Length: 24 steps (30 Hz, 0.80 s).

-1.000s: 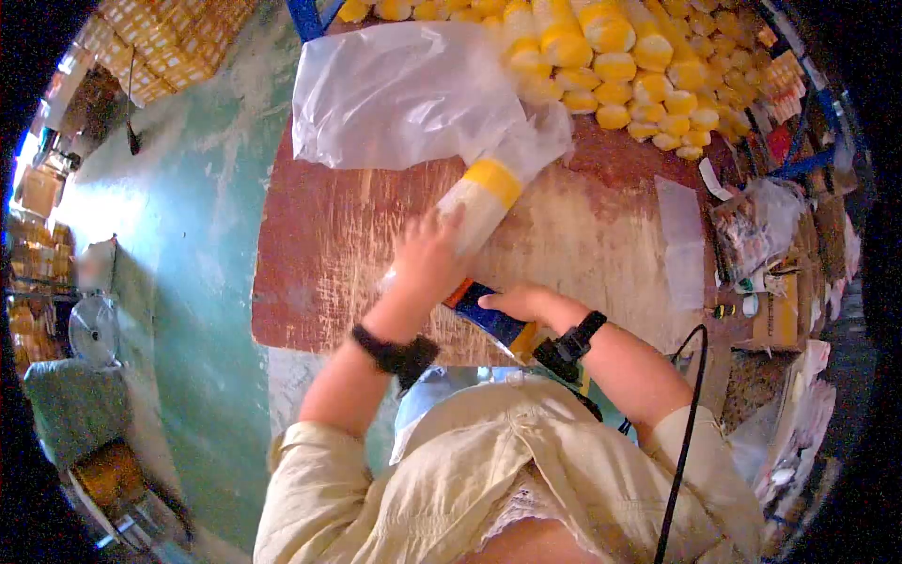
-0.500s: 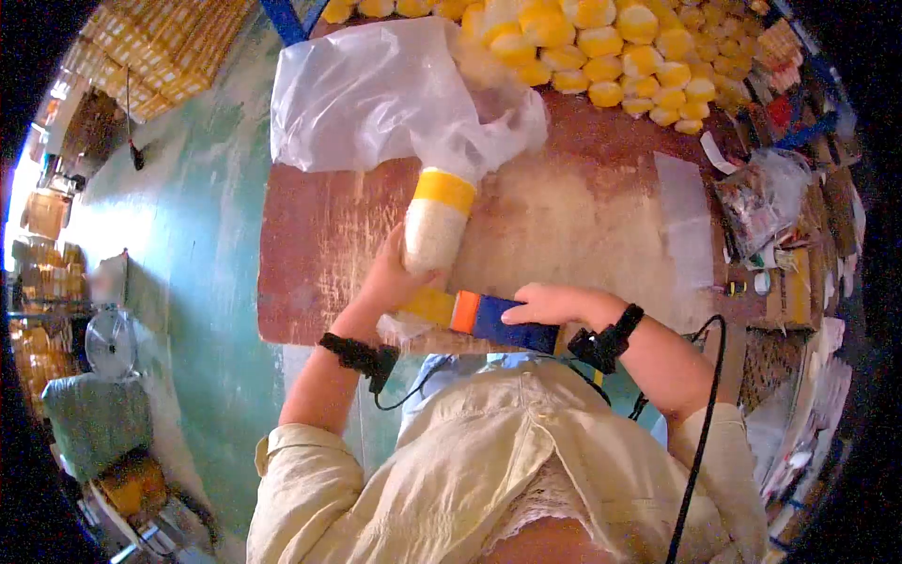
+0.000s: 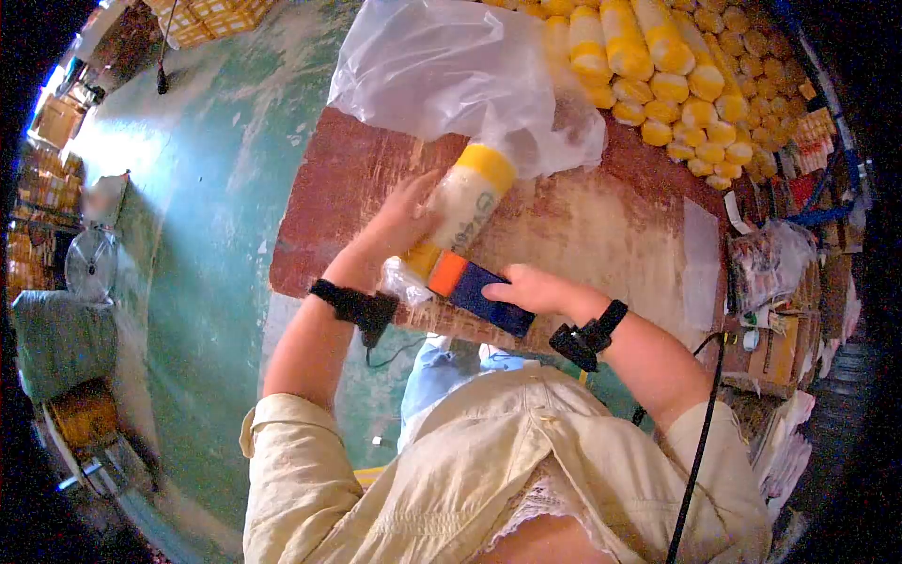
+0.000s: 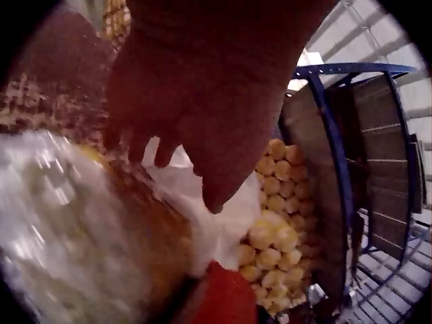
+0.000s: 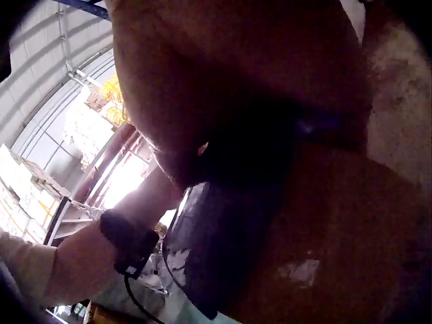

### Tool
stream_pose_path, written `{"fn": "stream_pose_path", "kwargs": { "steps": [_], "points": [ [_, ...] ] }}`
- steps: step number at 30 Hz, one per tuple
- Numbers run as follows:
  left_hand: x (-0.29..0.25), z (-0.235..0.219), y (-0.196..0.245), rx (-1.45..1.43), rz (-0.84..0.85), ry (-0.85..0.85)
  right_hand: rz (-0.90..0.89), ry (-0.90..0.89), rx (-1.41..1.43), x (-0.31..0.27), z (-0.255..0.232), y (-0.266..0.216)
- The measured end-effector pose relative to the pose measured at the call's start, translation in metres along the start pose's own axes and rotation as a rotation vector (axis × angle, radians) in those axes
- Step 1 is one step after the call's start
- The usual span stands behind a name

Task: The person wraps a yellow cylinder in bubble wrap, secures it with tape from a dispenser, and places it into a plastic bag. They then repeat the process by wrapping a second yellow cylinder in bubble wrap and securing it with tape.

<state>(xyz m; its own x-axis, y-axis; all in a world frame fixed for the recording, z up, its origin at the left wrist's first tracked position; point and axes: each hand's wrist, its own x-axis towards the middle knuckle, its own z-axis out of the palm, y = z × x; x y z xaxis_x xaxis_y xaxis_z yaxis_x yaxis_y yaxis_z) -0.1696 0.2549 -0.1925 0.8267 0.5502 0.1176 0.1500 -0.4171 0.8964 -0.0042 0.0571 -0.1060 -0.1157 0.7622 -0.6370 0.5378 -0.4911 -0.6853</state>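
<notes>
A white cylindrical package (image 3: 462,205) with yellow bands and dark printed marks lies slanted on the worn reddish-brown table (image 3: 601,254). At its left side is my left hand (image 3: 402,218), blurred, the fingers loosely extended along it. In the left wrist view those fingers (image 4: 162,150) hang apart, with the shiny clear-wrapped end (image 4: 64,223) of the package below. My right hand (image 3: 537,288) grips a dark blue tape dispenser (image 3: 493,301), thumb on top. Its orange front (image 3: 448,273) is close against the package's near yellow end. In the right wrist view the dispenser (image 5: 223,243) looks dark.
A crumpled translucent plastic bag (image 3: 432,70) covers the table's far left and meets the package's far end. Many yellow-ended cylinders (image 3: 695,113) are stacked at the back right. A clear sheet (image 3: 701,249) lies at the right edge, beside a cluttered box (image 3: 780,338). A fan (image 3: 91,263) stands left.
The package has swung from slanted to nearly upright in view, then slanted again. My left hand has moved from atop it to its left side. The dispenser's orange front stays at the near end.
</notes>
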Motion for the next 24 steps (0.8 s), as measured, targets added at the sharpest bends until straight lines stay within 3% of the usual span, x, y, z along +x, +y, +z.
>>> {"fn": "stream_pose_path", "kwargs": {
  "steps": [3,4,7,10,13,14,17,20,24],
  "points": [
    [0.015,0.013,0.056,0.299,0.082,-0.035,-0.005,0.080,0.209,-0.009,0.011,-0.029],
    [0.017,0.023,0.049,0.632,0.115,-0.010,0.020,0.070,0.179,-0.006,0.014,-0.024],
    [0.019,0.011,0.080,0.330,-0.224,-0.142,0.077,0.111,0.135,-0.009,0.023,-0.010],
    [0.021,0.010,0.086,0.396,-0.222,-0.188,0.052,0.256,0.172,-0.037,0.033,-0.015],
    [0.023,0.016,0.067,0.365,-0.156,-0.151,0.132,0.205,0.243,-0.077,0.020,-0.041],
    [0.025,0.010,0.075,0.373,-0.209,-0.186,0.112,0.143,0.278,-0.089,0.014,-0.049],
    [0.026,0.009,0.069,0.359,-0.201,-0.184,0.158,0.192,0.261,-0.105,0.019,-0.043],
    [0.024,0.012,0.048,0.261,-0.104,-0.174,0.149,0.276,0.261,-0.106,0.030,-0.022],
    [0.028,-0.002,0.032,0.022,-0.125,-0.210,0.133,0.189,0.224,-0.072,0.027,-0.011]
  ]
}}
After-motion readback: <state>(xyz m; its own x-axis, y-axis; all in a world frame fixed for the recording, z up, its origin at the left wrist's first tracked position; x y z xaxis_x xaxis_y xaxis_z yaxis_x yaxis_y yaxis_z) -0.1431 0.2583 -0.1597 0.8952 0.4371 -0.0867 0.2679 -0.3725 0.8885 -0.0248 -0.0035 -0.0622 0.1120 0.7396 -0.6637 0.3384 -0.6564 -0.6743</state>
